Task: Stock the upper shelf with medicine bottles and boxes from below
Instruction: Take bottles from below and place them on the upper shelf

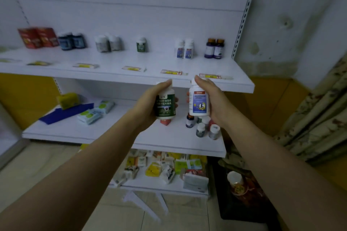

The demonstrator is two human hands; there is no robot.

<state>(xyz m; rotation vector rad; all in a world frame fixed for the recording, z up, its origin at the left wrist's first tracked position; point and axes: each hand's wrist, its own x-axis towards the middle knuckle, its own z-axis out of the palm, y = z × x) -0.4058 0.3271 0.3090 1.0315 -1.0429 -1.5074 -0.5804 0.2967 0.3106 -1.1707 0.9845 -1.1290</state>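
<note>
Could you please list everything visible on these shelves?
Red boxes: two, red, far left of the upper shelf.
Dark bottles: at least two, dark blue, right of the boxes.
Pale bottles: two, grey-white, left of centre.
Green bottle: one, green, white cap, centre.
White bottles: about four, blue labels, right of centre.
Purple bottles: two, amber caps, far right.
Price tags: about six, yellow-white, front edge.
Block: one, yellow-green, middle shelf, left.
Sheet: one, blue, by the block.
Packets: several, white-green, right of the sheet.
Small bottles: several, mixed, middle shelf, right.
Mixed packs: many, multicoloured, bottom shelf.
Left hand: one, grips a green-labelled bottle under the upper shelf's edge.
Right hand: one, grips a white, blue-labelled bottle beside it.
</note>
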